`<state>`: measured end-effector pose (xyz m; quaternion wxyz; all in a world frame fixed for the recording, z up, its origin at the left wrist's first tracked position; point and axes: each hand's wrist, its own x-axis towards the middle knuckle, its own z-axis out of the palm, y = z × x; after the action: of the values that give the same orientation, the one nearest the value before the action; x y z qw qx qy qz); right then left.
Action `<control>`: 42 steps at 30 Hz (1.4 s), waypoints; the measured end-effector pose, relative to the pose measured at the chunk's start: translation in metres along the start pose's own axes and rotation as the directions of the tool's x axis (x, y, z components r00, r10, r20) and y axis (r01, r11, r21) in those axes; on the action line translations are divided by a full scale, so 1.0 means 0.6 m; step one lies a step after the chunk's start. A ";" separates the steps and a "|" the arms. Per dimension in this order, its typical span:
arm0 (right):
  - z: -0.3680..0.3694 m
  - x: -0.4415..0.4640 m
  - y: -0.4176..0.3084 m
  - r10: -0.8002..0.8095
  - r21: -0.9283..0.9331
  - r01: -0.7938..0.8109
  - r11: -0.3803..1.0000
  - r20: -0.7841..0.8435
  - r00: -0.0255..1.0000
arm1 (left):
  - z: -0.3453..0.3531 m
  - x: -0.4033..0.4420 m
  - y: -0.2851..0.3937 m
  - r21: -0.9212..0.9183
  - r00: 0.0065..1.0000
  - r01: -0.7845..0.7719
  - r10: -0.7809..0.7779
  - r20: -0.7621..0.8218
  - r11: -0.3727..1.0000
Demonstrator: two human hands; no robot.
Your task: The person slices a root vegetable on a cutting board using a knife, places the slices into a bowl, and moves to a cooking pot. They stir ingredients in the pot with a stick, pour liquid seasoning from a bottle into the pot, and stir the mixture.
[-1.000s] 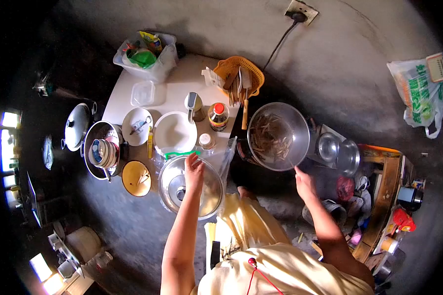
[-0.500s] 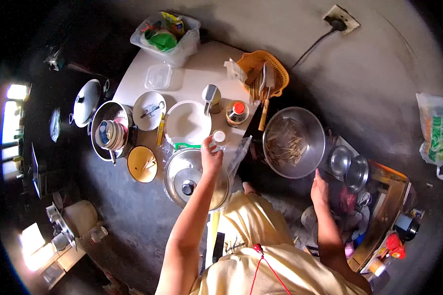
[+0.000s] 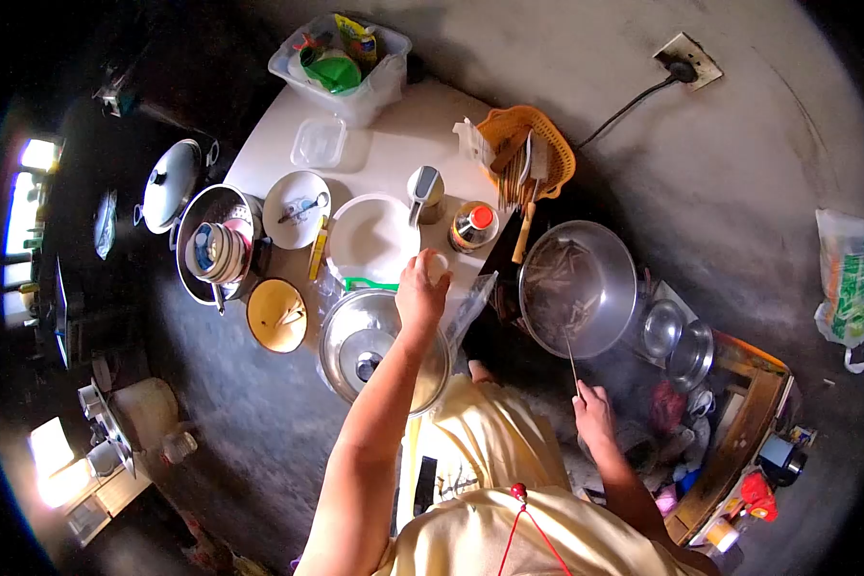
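Observation:
My left hand [image 3: 420, 298] reaches over the pot lid to a small white-capped container [image 3: 438, 265], fingers curled round its cap. Most of the container is hidden. Lower right, my right hand [image 3: 594, 415] grips thin chopsticks [image 3: 573, 369], whose far ends reach into a deep metal pan [image 3: 616, 257]. Pale strips of food [image 3: 578, 309] lie in the pan's bottom. Below my left forearm is a glass-and-metal pot lid [image 3: 344, 326] with a black knob. A white bowl [image 3: 363, 240] and a red-capped sauce bottle [image 3: 474, 227] stand near the left hand.
An orange basket [image 3: 557, 130] of utensils sits at the table's [image 3: 413, 120] right corner. Toward the left are a pot with stacked bowls [image 3: 216, 252], a white plate [image 3: 293, 226] and a yellow bowl [image 3: 265, 331]. Steel bowls [image 3: 691, 355] stand right of the pan.
My right hand has moved down and left and now holds chopsticks reaching into the pan. My left hand has closed over the white cap. The view has shifted slightly.

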<state>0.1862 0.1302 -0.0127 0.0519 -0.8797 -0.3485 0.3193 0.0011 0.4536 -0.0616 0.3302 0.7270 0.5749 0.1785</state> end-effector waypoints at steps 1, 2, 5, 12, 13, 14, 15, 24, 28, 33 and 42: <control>-0.001 0.004 -0.002 0.000 0.007 0.000 1.000 -0.004 1.000 | -0.004 0.002 -0.001 0.003 1.000 -0.007 0.007 -0.001 1.000; -0.001 0.007 -0.004 -0.040 0.009 0.040 0.999 -0.086 0.995 | -0.009 0.001 -0.002 0.003 0.999 -0.027 0.027 0.044 1.000; -0.009 0.023 -0.032 -0.083 0.071 0.099 0.993 -0.205 0.975 | -0.020 0.000 -0.006 -0.009 0.989 -0.094 0.094 0.114 0.996; -0.052 0.067 -0.141 -0.175 0.234 0.261 0.937 -0.331 0.927 | -0.019 0.028 -0.003 -0.301 0.994 0.045 -0.072 -0.081 0.953; -0.050 0.065 -0.142 -0.167 0.266 0.262 0.928 -0.333 0.928 | -0.008 0.044 -0.021 -0.308 0.992 0.039 -0.074 -0.103 0.950; -0.049 0.065 -0.141 -0.165 0.279 0.260 0.925 -0.322 0.932 | -0.008 0.062 -0.025 -0.302 0.992 0.033 -0.069 -0.109 0.953; -0.047 0.061 -0.134 -0.155 0.292 0.249 0.924 -0.310 0.938 | -0.005 0.079 -0.029 -0.297 0.992 0.028 -0.062 -0.105 0.955; -0.035 0.038 -0.019 0.008 0.348 0.125 0.929 -0.357 0.934 | 0.046 0.229 -0.090 -0.280 0.907 0.362 -0.266 0.326 0.889; -0.013 0.029 0.024 0.027 0.320 0.116 0.940 -0.411 0.911 | 0.040 0.242 -0.061 -0.723 0.866 0.490 -0.183 0.465 0.487; -0.007 0.020 0.047 -0.019 0.252 0.147 0.957 -0.448 0.894 | -0.002 0.273 -0.033 -0.814 0.903 0.424 -0.260 0.343 0.398; 0.051 -0.008 0.057 0.182 0.278 -0.103 0.955 -0.274 0.944 | -0.164 0.219 0.172 -0.525 0.983 0.178 -0.128 0.131 0.832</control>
<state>0.1853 0.0974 -0.0452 0.1950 -0.9262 -0.2267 0.2298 0.0481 0.5936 0.0640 0.5582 0.5654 0.5432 0.2713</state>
